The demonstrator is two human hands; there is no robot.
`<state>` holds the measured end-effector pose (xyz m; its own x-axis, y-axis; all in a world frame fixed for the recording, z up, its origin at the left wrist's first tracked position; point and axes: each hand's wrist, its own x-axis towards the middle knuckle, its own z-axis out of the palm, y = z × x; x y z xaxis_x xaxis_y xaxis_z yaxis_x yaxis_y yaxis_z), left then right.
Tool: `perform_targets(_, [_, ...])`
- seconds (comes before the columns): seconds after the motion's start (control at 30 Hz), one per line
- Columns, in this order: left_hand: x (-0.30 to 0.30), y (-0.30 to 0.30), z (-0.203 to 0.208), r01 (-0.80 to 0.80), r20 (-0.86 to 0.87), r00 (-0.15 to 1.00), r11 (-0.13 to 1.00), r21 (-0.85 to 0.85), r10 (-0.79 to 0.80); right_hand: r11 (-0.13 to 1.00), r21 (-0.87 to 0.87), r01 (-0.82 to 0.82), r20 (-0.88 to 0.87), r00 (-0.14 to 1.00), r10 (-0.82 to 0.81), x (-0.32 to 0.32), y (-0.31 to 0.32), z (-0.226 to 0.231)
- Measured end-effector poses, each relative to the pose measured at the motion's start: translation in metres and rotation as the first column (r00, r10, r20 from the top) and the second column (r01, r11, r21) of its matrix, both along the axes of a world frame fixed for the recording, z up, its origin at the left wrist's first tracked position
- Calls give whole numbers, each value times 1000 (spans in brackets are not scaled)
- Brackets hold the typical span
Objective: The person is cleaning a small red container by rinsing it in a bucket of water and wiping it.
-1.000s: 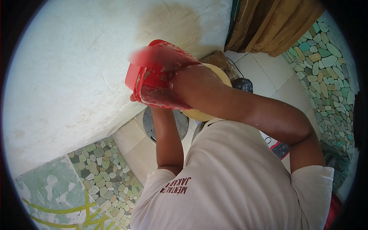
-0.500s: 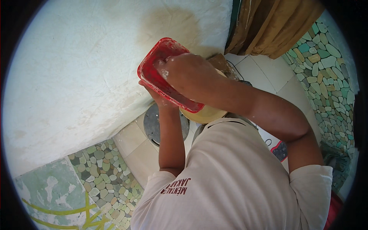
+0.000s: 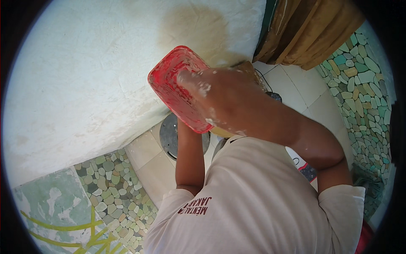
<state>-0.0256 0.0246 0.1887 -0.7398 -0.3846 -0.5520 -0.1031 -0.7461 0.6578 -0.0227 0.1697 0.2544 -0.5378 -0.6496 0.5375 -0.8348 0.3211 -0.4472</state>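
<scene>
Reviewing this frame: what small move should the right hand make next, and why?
Probably a wiping pass of the right hand along the inside of the red container: pale residue streaks the inner walls, and the hand is over the opening. The left forearm runs up beneath the container; the left hand is hidden.

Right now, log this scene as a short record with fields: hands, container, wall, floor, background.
Right hand: smeared with pale residue, over the opening of the red rectangular plastic-looking tub; fingertips partly hidden
Left hand: hidden behind the tub; bare left forearm reaches toward its underside
Container: open, pale residue inside
Wall: white, rounded tan patch
Floor: cream tiles, round dark-grey disc
Background: brown draped curtain
</scene>
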Motion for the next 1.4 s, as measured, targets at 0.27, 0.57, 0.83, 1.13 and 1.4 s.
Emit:
perform_targets(0.27, [6,3,3,37,29,999,991,130,-41,999,-42,15,163,987,-8,-20,20,11])
perform_targets(0.57, [-1,10,3,87,49,993,959,270,-104,992,24,121,-78,990,-118,-19,21,-6])
perform_targets(0.83, [15,13,-41,380,-561,741,919,-103,-369,942,301,147,280,931,-234,-35,-14,-41])
perform_targets(1.13, [20,-1,-68,239,-570,746,937,-254,-345,968,133,212,372,895,-247,-27,-48,-60])
perform_targets(1.4, [12,-11,-83,180,-572,781,967,-178,-251,960,200,198,428,863,-267,-20,-51,-45])
